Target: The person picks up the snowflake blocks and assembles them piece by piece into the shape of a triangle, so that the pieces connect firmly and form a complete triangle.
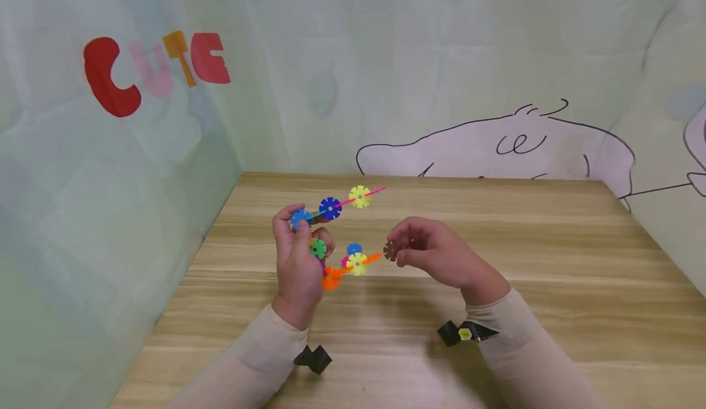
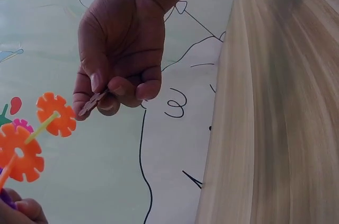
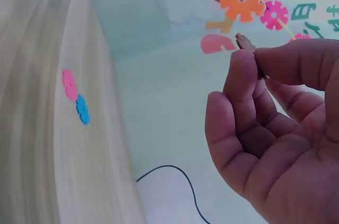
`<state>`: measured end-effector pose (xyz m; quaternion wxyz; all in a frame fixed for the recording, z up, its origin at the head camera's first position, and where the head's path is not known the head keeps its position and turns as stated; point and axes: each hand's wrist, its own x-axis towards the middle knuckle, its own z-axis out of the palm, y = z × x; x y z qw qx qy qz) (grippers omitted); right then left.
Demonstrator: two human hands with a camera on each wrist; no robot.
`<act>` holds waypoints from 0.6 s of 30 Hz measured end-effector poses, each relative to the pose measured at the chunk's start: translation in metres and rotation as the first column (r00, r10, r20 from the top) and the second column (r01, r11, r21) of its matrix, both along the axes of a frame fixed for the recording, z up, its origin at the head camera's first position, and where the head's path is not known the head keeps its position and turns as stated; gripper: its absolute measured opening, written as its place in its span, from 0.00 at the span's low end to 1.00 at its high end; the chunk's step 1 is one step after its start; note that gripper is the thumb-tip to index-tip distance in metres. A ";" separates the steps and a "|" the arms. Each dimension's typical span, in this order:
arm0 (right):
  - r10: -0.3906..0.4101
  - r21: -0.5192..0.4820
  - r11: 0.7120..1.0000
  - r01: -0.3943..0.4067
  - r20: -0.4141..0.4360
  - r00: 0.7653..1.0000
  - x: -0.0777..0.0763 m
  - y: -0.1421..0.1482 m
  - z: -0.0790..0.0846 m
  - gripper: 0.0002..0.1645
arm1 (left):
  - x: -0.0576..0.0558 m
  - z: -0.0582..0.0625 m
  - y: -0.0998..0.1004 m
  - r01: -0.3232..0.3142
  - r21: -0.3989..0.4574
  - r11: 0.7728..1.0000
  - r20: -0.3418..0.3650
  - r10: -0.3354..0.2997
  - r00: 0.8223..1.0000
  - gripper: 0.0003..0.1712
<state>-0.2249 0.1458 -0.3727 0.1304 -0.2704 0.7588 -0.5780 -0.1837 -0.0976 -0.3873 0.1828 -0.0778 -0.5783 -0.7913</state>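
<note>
My left hand (image 1: 295, 268) grips a curved chain of slotted plastic snowflake discs. Its upper arm runs through a light blue disc (image 1: 301, 219) under the thumb, a dark blue disc (image 1: 330, 208) and a yellow disc (image 1: 360, 197). A green disc (image 1: 317, 249) shows by the palm. The lower arm has an orange disc (image 1: 331, 278), a second yellow disc (image 1: 356, 264) and an edge-on orange end disc (image 1: 374, 258). Between thumb and fingertips, my right hand (image 1: 432, 251) pinches a brown disc (image 1: 390, 251), slightly apart from that end disc.
On the wooden tabletop (image 1: 551, 243) lie a loose blue disc (image 3: 82, 109) and a loose pink disc (image 3: 69, 84), partly behind the chain in the head view. A printed backdrop (image 1: 309, 90) stands along the table's back and left edges.
</note>
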 end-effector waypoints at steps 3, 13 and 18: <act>0.024 -0.033 0.999 -0.025 -0.021 0.999 0.001 -0.003 -0.001 0.13 | 0.000 0.001 0.000 0.003 0.017 1.000 -0.010 -0.003 1.000 0.15; 0.007 -0.098 0.995 -0.010 -0.034 0.999 0.004 -0.005 -0.001 0.13 | -0.002 0.001 0.001 0.022 0.050 0.999 -0.018 -0.021 1.000 0.12; 0.016 -0.093 0.995 -0.020 -0.041 0.999 0.006 -0.006 -0.001 0.13 | -0.002 -0.001 0.002 0.022 0.042 0.999 -0.011 -0.021 1.000 0.13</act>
